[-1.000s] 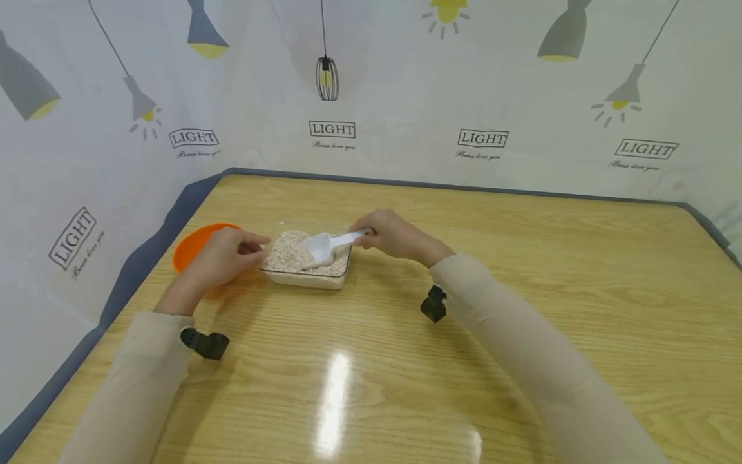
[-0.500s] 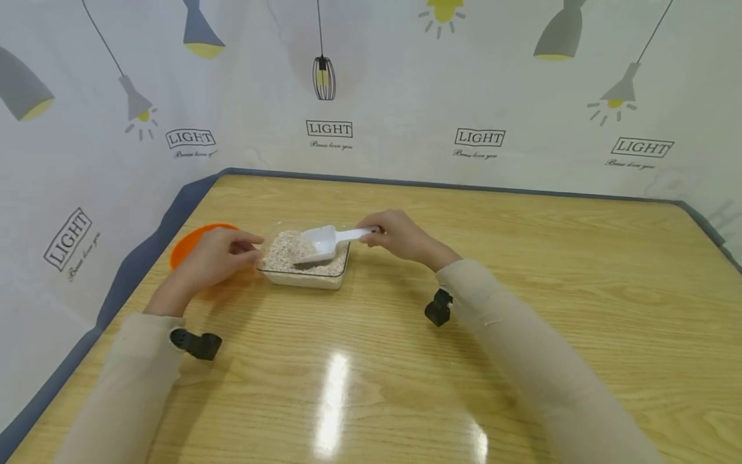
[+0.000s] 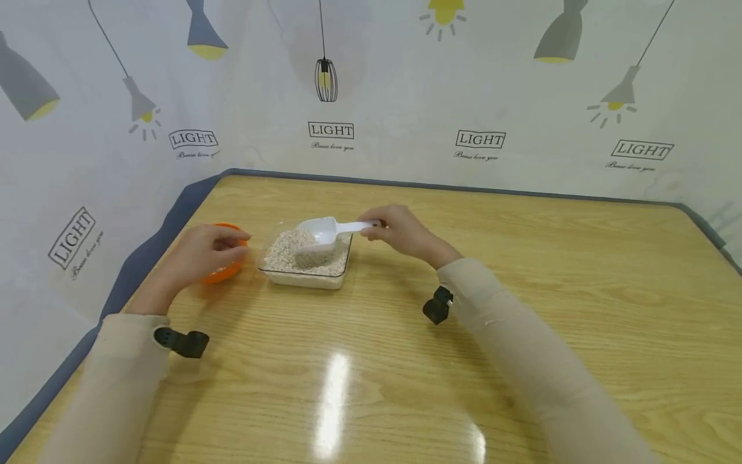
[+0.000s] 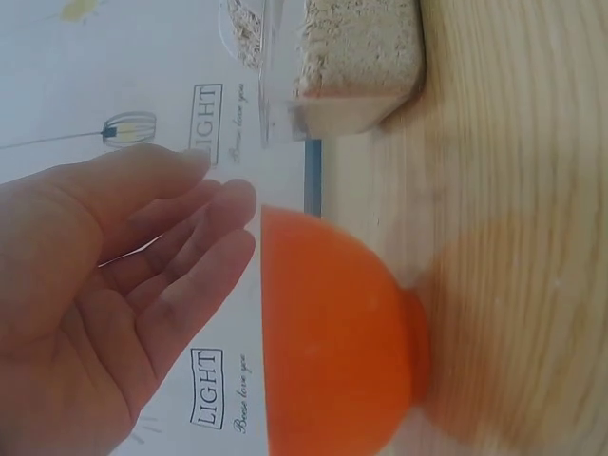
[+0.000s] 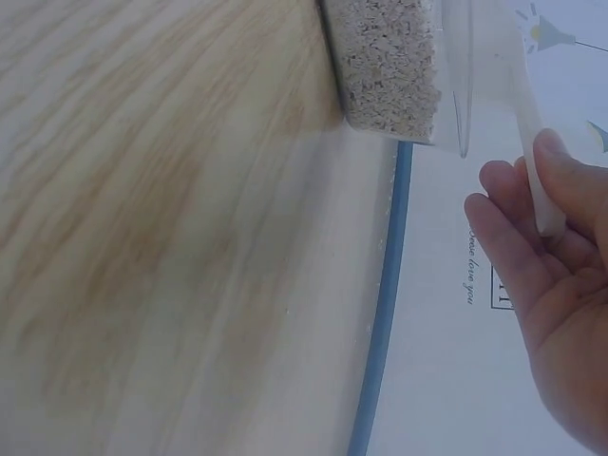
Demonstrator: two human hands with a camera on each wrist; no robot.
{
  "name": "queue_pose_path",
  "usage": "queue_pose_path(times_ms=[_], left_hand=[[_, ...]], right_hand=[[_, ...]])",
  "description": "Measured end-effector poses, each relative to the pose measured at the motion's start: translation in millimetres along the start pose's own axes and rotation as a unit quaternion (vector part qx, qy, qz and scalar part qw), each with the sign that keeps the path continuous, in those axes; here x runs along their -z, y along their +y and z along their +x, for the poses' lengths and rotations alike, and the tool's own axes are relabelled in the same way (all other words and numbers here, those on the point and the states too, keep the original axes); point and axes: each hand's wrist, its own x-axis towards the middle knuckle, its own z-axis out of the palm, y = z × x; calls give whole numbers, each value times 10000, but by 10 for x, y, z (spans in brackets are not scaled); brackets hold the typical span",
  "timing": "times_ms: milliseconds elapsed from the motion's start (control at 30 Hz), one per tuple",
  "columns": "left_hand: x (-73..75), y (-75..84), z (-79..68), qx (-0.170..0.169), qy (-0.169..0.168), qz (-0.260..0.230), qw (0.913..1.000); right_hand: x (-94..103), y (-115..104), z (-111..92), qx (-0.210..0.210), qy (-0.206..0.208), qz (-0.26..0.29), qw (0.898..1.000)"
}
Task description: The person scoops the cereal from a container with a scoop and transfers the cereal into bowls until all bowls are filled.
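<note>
My right hand (image 3: 401, 230) pinches the handle of a white scoop (image 3: 320, 232) over a clear rectangular container (image 3: 301, 281). Pale flakes like oats (image 3: 284, 252) fill the container, and the left wrist view shows flakes in the scoop (image 4: 242, 33) too. In the right wrist view the thumb lies along the scoop's handle (image 5: 534, 176), fingers underneath. My left hand (image 3: 197, 253), its fingers loosely bent and holding nothing, hovers at the rim of an orange bowl (image 4: 328, 332). That hand hides much of the bowl in the head view; a few pale flakes show inside it.
All of this stands on a wood-grain table (image 3: 406, 361), towards its far left. A whitish wall covering printed with lamps (image 3: 406, 84) rises behind and at the left, with a dark blue strip (image 3: 452, 187) along the table's far edge.
The scoop has risen from within the flakes to above them, its bowl part more level. My left hand has moved left, away from the container, uncovering the orange bowl's near right side.
</note>
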Motion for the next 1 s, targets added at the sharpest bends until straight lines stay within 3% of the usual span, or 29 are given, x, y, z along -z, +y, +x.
queue_pose_path(times_ms=[167, 467, 1000], left_hand=[[73, -100, -23, 266, -45, 52, 9996], [204, -275, -114, 195, 152, 86, 9997], [422, -549, -159, 833, 207, 262, 9960]], right_hand=[[8, -16, 36, 111, 54, 16, 9999], [-24, -108, 150, 280, 59, 37, 9996], [-124, -331, 363, 407, 8, 284, 9988]])
